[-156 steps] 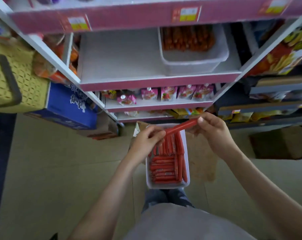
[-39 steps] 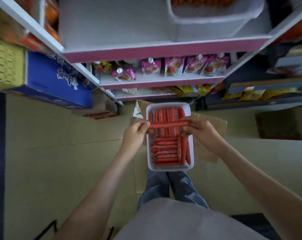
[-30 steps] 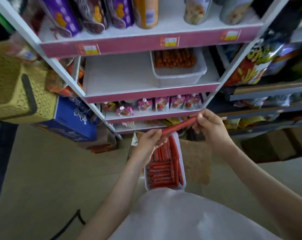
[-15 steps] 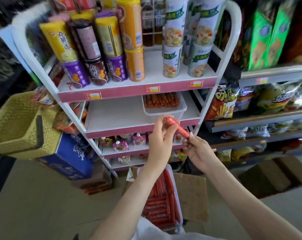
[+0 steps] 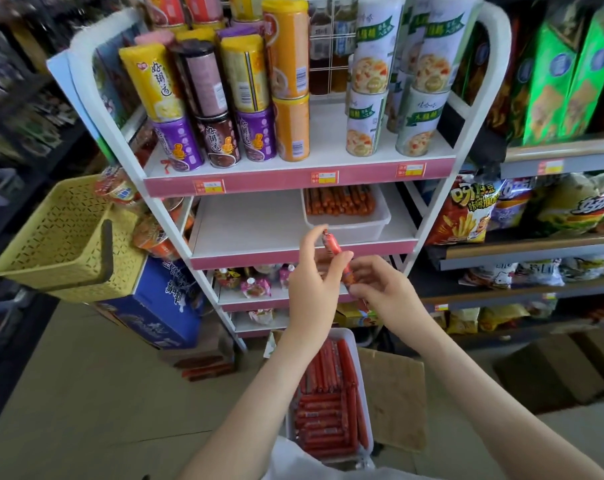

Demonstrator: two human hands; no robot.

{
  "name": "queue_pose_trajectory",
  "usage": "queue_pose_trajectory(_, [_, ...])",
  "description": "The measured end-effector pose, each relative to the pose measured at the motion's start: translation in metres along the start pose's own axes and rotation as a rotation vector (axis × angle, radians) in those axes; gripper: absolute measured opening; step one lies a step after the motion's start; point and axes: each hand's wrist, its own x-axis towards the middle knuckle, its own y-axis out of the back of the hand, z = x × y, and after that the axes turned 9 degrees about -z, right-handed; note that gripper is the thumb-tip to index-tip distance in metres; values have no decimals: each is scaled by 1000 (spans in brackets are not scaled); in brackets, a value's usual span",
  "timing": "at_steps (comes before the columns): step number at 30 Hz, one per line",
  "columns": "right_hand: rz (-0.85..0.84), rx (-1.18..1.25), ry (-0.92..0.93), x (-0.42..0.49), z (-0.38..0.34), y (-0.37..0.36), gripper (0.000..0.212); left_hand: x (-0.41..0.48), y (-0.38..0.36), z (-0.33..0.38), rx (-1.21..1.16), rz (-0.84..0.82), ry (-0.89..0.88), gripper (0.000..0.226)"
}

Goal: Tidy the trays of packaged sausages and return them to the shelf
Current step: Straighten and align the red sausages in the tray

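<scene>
The packaged sausage is held up, tilted, in front of the middle shelf. The left hand pinches its upper part and the right hand grips the lower end, fingers curled. A full sausage tray lies below; another tray sits on the shelf.

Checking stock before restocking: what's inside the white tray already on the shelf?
A row of packaged sausages fills the back of the tray; nearer, only white plastic shows. The shelf above covers the sausages' far ends.
</scene>
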Motion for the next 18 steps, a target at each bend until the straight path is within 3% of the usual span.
queue_pose_trajectory(7, [-196, 398, 8, -2, 11, 4, 30, -3, 12, 6, -94, -267, -46, 45])
queue_pose_trajectory(12, [-212, 384, 73, -3, 12, 8, 26, -10, 6, 7, -17, -209, -208, 42])
queue_pose_trajectory(16, [-249, 306, 91, -5, 11, 10, 33, -15, 3, 8, -96, -104, -144, 49])
queue_pose_trajectory(18, [-210, 184, 99, -5, 10, 5, 34, -17, 1, 6, -77, -88, -192, 38])
